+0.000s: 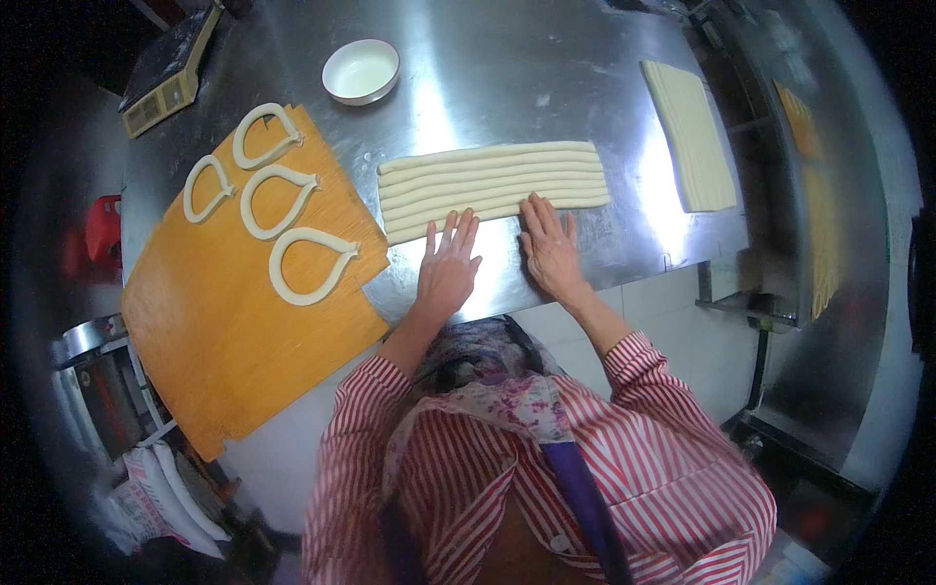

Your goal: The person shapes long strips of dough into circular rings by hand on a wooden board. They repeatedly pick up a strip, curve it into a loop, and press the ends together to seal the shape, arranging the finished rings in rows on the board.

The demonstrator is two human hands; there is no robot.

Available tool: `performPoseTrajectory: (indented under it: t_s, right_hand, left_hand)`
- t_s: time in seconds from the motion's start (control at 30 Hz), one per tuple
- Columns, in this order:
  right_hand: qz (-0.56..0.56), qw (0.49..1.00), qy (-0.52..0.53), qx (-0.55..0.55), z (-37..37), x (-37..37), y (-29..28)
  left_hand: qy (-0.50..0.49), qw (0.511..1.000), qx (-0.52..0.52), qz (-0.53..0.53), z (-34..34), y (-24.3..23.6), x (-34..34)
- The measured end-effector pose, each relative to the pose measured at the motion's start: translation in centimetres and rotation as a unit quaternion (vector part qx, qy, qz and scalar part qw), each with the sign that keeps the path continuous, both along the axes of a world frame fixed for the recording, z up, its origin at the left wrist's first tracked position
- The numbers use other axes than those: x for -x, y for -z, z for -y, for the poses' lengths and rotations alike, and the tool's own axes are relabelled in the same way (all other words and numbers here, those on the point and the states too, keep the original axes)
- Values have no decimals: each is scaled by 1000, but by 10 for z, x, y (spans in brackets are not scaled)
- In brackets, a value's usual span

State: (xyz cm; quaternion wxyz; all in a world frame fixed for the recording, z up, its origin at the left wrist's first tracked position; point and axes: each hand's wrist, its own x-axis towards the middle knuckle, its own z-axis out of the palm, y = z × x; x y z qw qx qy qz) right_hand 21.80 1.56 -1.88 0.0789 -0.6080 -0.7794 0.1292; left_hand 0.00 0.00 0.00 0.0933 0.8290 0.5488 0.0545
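Strips [492, 180] of pale dough lie side by side in a flat, roughly rectangular band on the steel table [526, 58], in the head view, right in front of the person. The band runs from left to right, its left end close by the right edge of the wooden board [244, 341]; whether the two touch at the near corner I cannot tell.

Both hands reach in from the near side, palms down. The left hand [448, 268] has its fingers stretched out, the tips on the strip nearest the body, left of the band's middle. The right hand [554, 255] lies near the band's right end, its fingertips likewise on the near strips. Neither hand is closed around anything (the fingers are straight and simply rest on the dough).

On the board are four loops [276, 265] of dough, each with its ends joined on the right; three sit toward the far end and one nearer the body. Beyond the board stands a white bowl [370, 98] with a dark rim, and a scale [161, 109] is at the table's far left corner. Well to the right lies a second slab [690, 136] of dough, lengthwise away from the body. Red-and-white striped sleeves [648, 375] cover the upper forearms.
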Motion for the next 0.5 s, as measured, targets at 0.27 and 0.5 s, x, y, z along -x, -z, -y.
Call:
performPoseTrajectory:
  t_s: [0.27,0.5]
  right_hand:
    - [69,997,-47,4,49,-78,-16]
    - [34,993,-3,-112,7,-120,-12]
  left_hand:
    - [10,996,21,90,47,11,-68]
    - [-61,997,-56,-7,33,17,-36]
